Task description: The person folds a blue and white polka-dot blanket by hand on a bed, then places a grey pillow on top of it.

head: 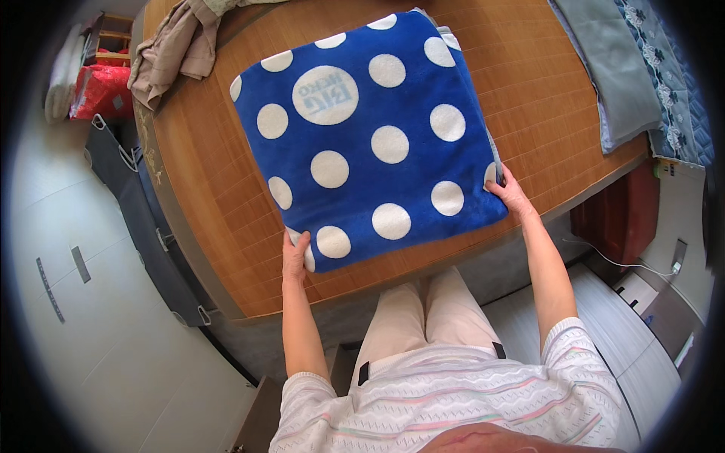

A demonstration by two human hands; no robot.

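A blue fleece blanket (pixel 362 175) with white dots, folded into a thick square, lies before me on the woven mat (pixel 544 73) that covers the bed. One larger white dot bears faded lettering. My left hand (pixel 295 256) grips the near left corner, thumb on top and fingers hidden beneath the fold. At the right side, close to the near corner, my right hand (pixel 510 192) holds the edge in the same way. Pale layers of the fold show along the blanket's right and far right edges.
A beige garment (pixel 181 51) lies at the far left of the bed. Grey-green pillow (pixel 614 73) and blue quilted bedding (pixel 688 107) lie at the right. A dark folding cot (pixel 136 226) stands along the left side. A white cable (pixel 623 261) hangs near a reddish-brown cabinet (pixel 617 209).
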